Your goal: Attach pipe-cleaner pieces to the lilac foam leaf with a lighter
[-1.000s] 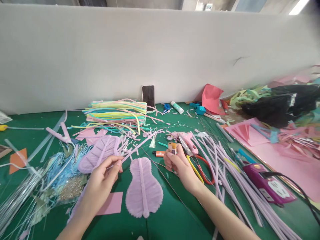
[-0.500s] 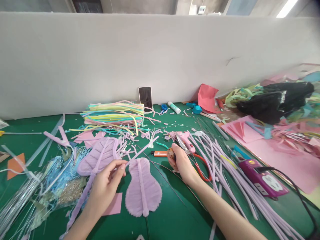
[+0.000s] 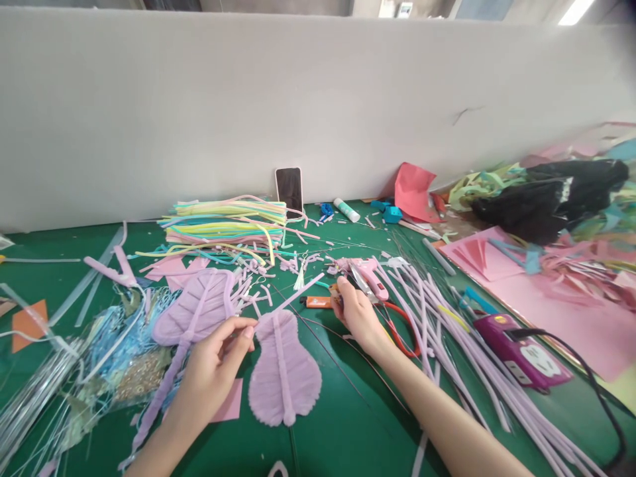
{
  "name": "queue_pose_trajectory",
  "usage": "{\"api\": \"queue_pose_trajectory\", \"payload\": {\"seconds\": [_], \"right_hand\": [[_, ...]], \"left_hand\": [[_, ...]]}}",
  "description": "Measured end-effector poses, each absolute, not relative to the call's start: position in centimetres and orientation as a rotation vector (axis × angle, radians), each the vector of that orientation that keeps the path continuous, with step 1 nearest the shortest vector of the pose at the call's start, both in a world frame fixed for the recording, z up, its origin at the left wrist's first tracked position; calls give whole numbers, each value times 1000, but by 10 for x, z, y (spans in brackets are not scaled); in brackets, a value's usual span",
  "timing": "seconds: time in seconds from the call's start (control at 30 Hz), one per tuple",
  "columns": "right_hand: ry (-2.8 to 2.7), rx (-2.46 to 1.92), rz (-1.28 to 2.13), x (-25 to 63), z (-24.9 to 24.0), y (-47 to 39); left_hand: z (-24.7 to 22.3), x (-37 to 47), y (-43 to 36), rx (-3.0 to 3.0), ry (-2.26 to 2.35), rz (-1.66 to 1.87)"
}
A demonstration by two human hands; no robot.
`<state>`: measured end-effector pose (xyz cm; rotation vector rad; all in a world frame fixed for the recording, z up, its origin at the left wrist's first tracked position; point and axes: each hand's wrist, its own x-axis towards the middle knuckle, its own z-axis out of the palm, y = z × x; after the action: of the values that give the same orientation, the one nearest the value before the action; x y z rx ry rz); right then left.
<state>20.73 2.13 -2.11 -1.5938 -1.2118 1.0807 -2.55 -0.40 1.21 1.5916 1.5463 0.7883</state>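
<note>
My left hand (image 3: 223,351) pinches one end of a lilac pipe cleaner (image 3: 299,293), whose free end points up and to the right. Just below it, a lilac wing-shaped piece (image 3: 285,374) made of rows of pipe cleaner lies on the table. Left of that hand rests a similar lilac piece (image 3: 199,301) with a long wrapped stem. My right hand (image 3: 358,319) is closed around a small brown patterned thing (image 3: 338,299), mostly hidden by the fingers. Beside this hand are an orange lighter (image 3: 318,302), a pink glue gun (image 3: 370,275) and red-handled scissors (image 3: 405,334).
Lilac pipe cleaners (image 3: 462,344) spread along the right, near a purple power strip (image 3: 527,351) with a black cable. A bundle of coloured pipe cleaners (image 3: 223,228) lies at the back by a phone (image 3: 289,189). Blue tassels (image 3: 116,338) crowd the left. A pale partition (image 3: 298,99) stands behind.
The view has tilted slightly downward. My left hand and the pipe cleaner have shifted a little to the right; the right hand keeps its grip near the lighter.
</note>
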Motion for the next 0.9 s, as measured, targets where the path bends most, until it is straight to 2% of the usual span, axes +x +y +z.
{"api": "queue_pose_trajectory", "payload": {"seconds": [0.3,0.57,0.9], "right_hand": [[-1137,-1470,1246,208,-16,18],[-1317,-1448,1134,208,-10,15],[-1379,-1378,1232,207,-8,11]], "left_hand": [[14,-19,-8,1530,1570,822],[4,-29,-2,1594,1541,769],[2,-32,-2,1681,1544,758]]}}
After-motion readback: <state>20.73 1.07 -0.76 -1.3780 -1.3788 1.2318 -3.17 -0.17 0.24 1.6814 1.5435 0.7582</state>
